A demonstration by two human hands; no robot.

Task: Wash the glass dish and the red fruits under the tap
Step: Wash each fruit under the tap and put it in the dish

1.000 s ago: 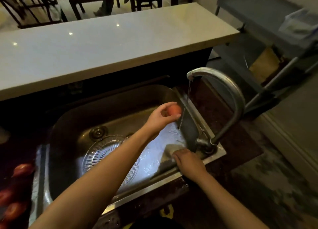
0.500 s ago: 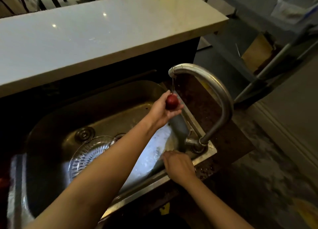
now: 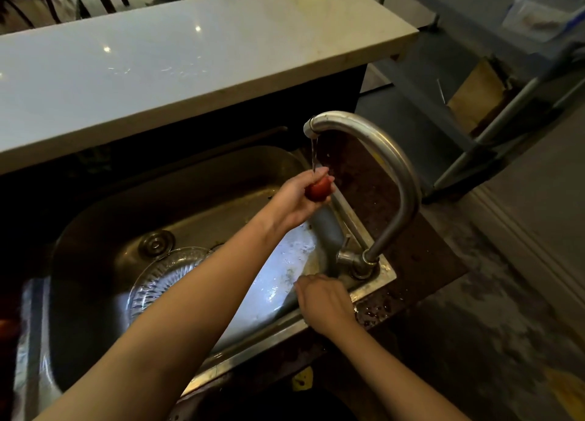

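My left hand (image 3: 292,203) has its fingers (image 3: 318,173) clamped round a small round red fruit (image 3: 319,190), thumb on top, right under the thin stream of water (image 3: 313,154) falling from the spout of the curved steel tap (image 3: 397,170). The water lands on the fruit and on my fingertips.

My right hand (image 3: 326,303) sits on the near rim of the stainless steel sink (image 3: 104,218), just beside the tap's base, with its back toward me. Its fingers are tucked out of sight, so I cannot tell whether they grip anything.

Down in the basin lies the ribbed clear glass dish (image 3: 161,278), next to the round drain (image 3: 156,243) and partly hidden under my left forearm. Beyond the sink runs a long pale stone surface (image 3: 190,66).
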